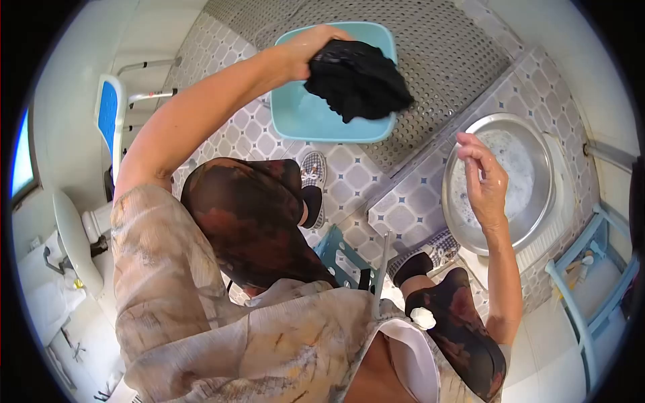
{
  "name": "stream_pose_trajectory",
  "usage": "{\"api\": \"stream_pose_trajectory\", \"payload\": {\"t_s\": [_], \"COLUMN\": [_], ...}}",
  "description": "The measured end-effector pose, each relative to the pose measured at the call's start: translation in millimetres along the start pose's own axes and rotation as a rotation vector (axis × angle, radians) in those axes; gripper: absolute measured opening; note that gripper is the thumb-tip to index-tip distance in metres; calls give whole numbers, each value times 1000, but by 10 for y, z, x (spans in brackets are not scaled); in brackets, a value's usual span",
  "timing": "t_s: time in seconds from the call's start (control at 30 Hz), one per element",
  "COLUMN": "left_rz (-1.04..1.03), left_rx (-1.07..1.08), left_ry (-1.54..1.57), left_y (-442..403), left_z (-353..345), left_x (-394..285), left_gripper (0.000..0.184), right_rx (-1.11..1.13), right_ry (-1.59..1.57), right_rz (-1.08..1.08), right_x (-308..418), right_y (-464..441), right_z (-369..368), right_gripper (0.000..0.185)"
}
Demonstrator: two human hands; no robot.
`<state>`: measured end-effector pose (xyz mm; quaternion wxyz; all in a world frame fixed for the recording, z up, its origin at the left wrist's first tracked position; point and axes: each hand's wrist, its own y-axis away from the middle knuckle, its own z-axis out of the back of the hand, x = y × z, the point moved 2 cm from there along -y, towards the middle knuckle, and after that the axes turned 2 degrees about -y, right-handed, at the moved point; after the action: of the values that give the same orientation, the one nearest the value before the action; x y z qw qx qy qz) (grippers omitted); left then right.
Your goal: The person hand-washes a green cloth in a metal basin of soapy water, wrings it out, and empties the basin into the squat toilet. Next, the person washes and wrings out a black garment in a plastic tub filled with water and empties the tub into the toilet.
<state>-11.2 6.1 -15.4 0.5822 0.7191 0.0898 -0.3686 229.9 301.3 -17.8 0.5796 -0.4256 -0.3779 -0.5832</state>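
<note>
A bunched black cloth [356, 80] hangs from my left hand [319, 48], whose fingers are wrapped round its upper left edge. Below the cloth is a light blue basin [289, 114] on the tiled floor, partly hidden by the cloth and my forearm. My right hand [485, 181] is raised over the left side of a round metal basin [547, 195] that holds sudsy water [514, 158]. Its fingers are bent and partly apart, with nothing visible between them.
A perforated grey mat [443, 60] lies beyond the basins. Between my feet is a teal plastic stool [332, 252]. A light blue rack [578, 302] stands at the right, and a blue-and-white chair [109, 114] at the left.
</note>
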Motion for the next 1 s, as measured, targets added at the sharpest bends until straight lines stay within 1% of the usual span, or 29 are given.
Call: {"api": "stream_pose_trajectory", "payload": {"t_s": [0.07,0.1,0.17,0.2,0.27,0.3,0.33,0.37,0.43,0.47,0.53,0.57,0.67,0.77,0.83,0.9,0.97,1.0], "left_rz": [15,-22,17,3,-8,-21,-17,-30,-50,-108,-164,-193,-79,59,172,315,367,393], "left_rx": [-138,-132,-190,-171,-107,-77,-195,-184,-171,-183,-304,-375,-605,-896,-977,-1004,-1022,-1028], "left_ry": [106,210,353,376,316,282,127,-7,-282,-194,-22,66,162,59,73,118,-16,-81], "left_y": [70,-28,68,95,-77,-128,-51,-16,121,209,357,449,804,1381,1658,1883,2094,2154], "left_z": [232,479,700,757,949,1032,959,1001,1171,1254,1576,1765,2421,2541,2673,2603,2406,2340], "left_x": [98,184,350,409,664,746,765,794,869,930,1160,1330,2244,3120,3897,4505,4838,4982], "left_gripper": [30,28,26,31,37,40,46,49,54,54,49,46,37,25,24,26,29,32], "right_rx": [-9,-43,-90,-61,10,51,89,124,149,165,205,230,301,364,450,515,575,633], "right_ry": [-14,124,278,388,610,667,728,791,880,922,988,1020,1079,1148,1170,1183,1176,1150], "right_rz": [-102,-84,-122,-125,-137,-155,-172,-187,-298,-358,-477,-528,-670,-662,-610,-571,-543,-617], "right_x": [-157,-201,-326,-395,-521,-687,-882,-991,-1049,-1071,-1261,-1365,-1525,-1647,-1725,-1739,-1714,-1579], "right_y": [105,36,216,280,434,512,592,626,630,652,711,710,646,633,677,679,664,589], "right_z": [85,26,15,17,35,29,34,25,-33,-68,-124,-124,-107,-13,65,154,202,189], "right_gripper": [22,22,21,21,23,28,34,40,52,58,64,67,71,72,73,74,74,77]}}
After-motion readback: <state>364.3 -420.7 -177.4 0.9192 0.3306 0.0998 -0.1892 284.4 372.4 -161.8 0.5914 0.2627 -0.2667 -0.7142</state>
